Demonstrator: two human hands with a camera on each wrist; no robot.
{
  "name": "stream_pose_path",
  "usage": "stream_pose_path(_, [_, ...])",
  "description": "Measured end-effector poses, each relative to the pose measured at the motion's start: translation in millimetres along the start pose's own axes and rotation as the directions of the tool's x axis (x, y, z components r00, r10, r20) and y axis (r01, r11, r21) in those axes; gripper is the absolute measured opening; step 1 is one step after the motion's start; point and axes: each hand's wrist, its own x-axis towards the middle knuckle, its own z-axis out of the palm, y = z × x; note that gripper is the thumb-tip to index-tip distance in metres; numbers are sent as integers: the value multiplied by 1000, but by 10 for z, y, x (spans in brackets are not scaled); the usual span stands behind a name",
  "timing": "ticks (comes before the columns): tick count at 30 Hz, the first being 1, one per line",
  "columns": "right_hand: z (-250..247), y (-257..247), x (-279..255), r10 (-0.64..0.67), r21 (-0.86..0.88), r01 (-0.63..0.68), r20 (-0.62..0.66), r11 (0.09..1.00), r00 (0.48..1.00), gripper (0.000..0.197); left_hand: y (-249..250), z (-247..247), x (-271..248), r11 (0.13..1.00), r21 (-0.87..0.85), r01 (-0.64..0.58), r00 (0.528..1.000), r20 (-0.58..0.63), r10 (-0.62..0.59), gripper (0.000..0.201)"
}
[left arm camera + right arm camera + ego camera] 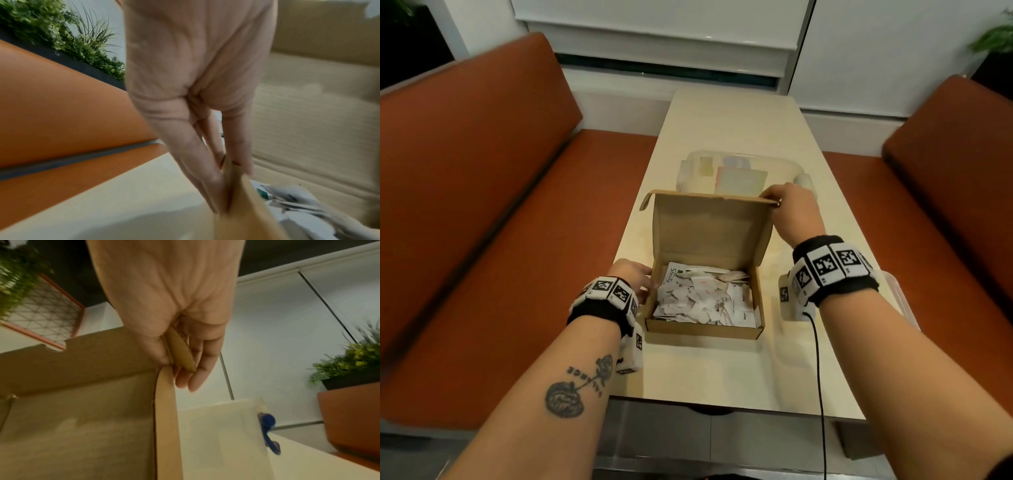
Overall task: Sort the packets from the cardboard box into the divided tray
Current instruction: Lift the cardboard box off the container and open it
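Note:
An open cardboard box stands on the table with its lid raised upright. Several small white packets fill the bottom, also seen in the left wrist view as packets. My left hand pinches the box's left wall, thumb inside and fingers outside. My right hand pinches the lid's upper right corner flap. The clear divided tray sits right behind the box, partly hidden by the lid.
The cream table is narrow, with orange benches left and right. A clear plastic piece lies under my right wrist. A black cable hangs from that wrist over the table's near edge.

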Motion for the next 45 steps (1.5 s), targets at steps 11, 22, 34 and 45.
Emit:
stream_pose_path(11, [192, 142, -82, 329, 517, -183, -204, 836, 922, 26, 257, 49, -121, 806, -121, -580, 793, -309, 525, 53])
stream_pose_path(22, [326, 393, -179, 371, 622, -228, -109, 749, 922, 8, 495, 69, 56, 726, -270, -632, 739, -491, 461, 37])
stream_pose_path(34, [300, 541, 5, 447, 736, -339, 55, 586, 893, 16, 715, 50, 228, 797, -330, -506, 826, -451, 337, 55])
stream_pose_path(45, [298, 571, 21, 476, 712, -378, 69, 592, 877, 15, 810, 63, 355, 882, -240, -406, 844, -468, 262, 51])
